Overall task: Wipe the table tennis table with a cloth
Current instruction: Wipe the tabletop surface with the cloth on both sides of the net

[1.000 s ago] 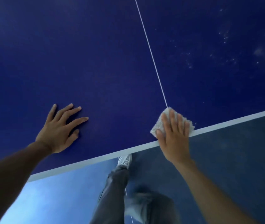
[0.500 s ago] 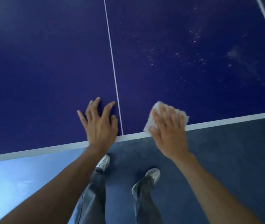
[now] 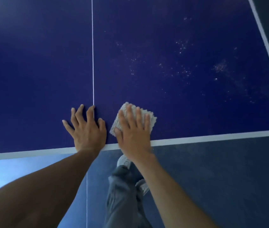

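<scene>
The dark blue table tennis table [image 3: 179,38] fills the upper view, with a thin white centre line [image 3: 92,55] and a white band along its near edge [image 3: 212,137]. My right hand [image 3: 133,134] lies flat on a folded whitish cloth [image 3: 152,118], pressing it onto the table just right of the centre line, close to the near edge. My left hand [image 3: 87,129] rests on the table beside it, fingers spread, over the end of the centre line, holding nothing. White specks and a smudge [image 3: 220,67] dot the right half of the table.
Below the table edge lies a blue-grey floor [image 3: 220,178] with a brighter patch at the left. My legs in grey trousers [image 3: 123,195] and light shoes stand under the edge. The table's right side line [image 3: 265,38] runs along the upper right.
My left hand has come from the far left to beside the right hand at the centre line. The cloth hand has shifted right of that line; my feet have stepped sideways.
</scene>
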